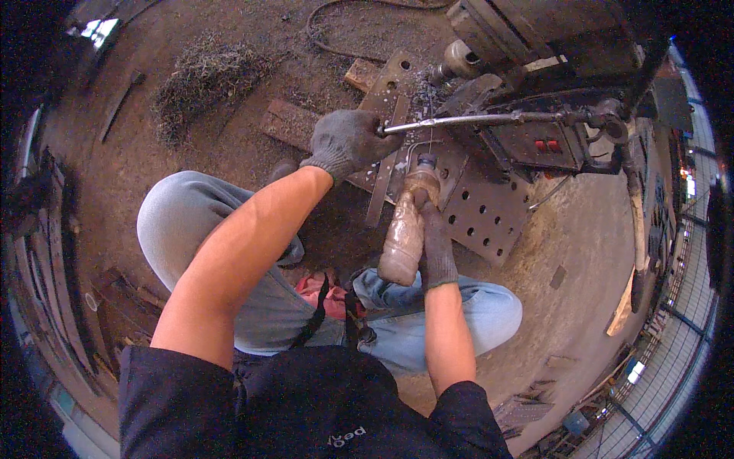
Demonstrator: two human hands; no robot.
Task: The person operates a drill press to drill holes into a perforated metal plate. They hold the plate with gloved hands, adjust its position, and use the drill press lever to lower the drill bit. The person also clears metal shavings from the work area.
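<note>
My left hand (345, 143), in a grey knit glove, is closed round the end of a long metal lever (474, 120). The lever runs right to the hub of a drilling machine (535, 145). In my gloved right hand (438, 249) is a cloudy plastic bottle (403, 243), tilted with its dark cap (427, 161) toward the machine. A thin line extends from the cap toward the drill's spindle end (442, 74); I cannot tell whether it is liquid. Beneath lies a steel plate (501, 200) with several round holes and pale specks near the spindle.
A heap of metal shavings (210, 84) lies on the dirt floor at the far left. A hose (325, 38) curves behind the plate. Flat bars (294, 126) lie under and beside it. Long metal strips (57, 283) are stacked at left, and a mesh fence (680, 336) stands at right.
</note>
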